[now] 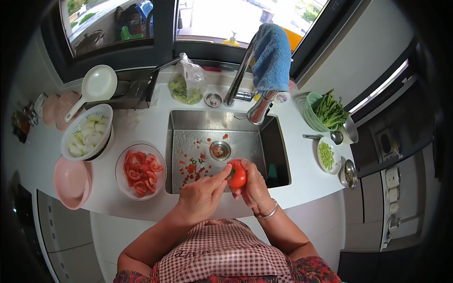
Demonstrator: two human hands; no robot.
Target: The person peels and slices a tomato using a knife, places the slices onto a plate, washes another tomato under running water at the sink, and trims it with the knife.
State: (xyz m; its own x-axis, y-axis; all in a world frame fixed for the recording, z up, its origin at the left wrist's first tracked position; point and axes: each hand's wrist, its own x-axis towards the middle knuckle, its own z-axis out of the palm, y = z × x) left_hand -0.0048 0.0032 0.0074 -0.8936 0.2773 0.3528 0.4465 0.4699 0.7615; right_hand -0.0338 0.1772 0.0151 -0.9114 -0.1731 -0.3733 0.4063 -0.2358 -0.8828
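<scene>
A whole red tomato (239,178) is held above the sink's front edge, its green stem end facing left. My right hand (256,187) is wrapped round its right side, a bangle on that wrist. The fingers of my left hand (204,194) are closed together against the tomato's stem end; exactly what the tips pinch is hidden. Below lies the steel sink (188,129), with red and green scraps scattered on its floor and around the drain (220,150). Left of the sink stands a clear bowl (123,188) of cut tomato pieces (141,172).
Further left are a white colander (66,141) of pale cut vegetable, a pink basin (71,186) and a white pan (99,81). A tap (259,109) draped with a blue towel (272,56) rises behind. Greens (331,111) and a plate of chopped green pieces (326,155) stand right.
</scene>
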